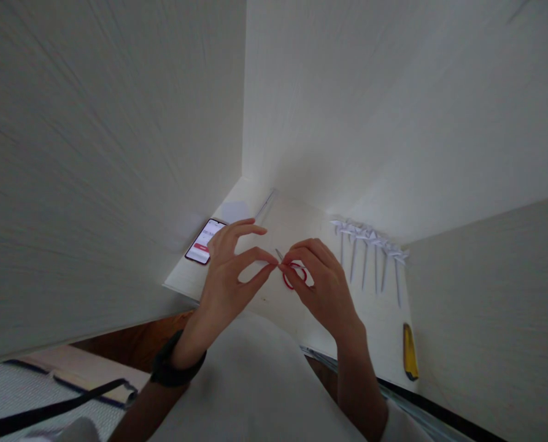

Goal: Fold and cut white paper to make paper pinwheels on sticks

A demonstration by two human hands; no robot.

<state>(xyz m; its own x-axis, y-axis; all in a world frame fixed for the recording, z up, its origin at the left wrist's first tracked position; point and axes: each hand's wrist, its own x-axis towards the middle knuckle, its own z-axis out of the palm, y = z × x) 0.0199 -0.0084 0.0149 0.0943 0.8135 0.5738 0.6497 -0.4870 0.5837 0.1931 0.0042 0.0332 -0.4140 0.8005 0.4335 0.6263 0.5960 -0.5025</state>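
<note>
Thumb and index finger of my left hand (237, 267) are pinched together, the other fingers raised. Its fingertips meet those of my right hand (317, 276), which is pinched as well. Whatever lies between the fingertips is too small to name. Under my right hand, small scissors with red handles (294, 283) lie on the white surface (278, 307), partly hidden by the fingers. To the right is a row of several white paper pinwheels (370, 236) on thin sticks. A thin stick (265, 204) lies beyond my left hand.
A phone with a lit screen (204, 241) lies left of my left hand, beside a piece of white paper (235, 212). A yellow utility knife (410, 352) rests near the right edge. Pale walls (172, 123) enclose the surface at left, back and right.
</note>
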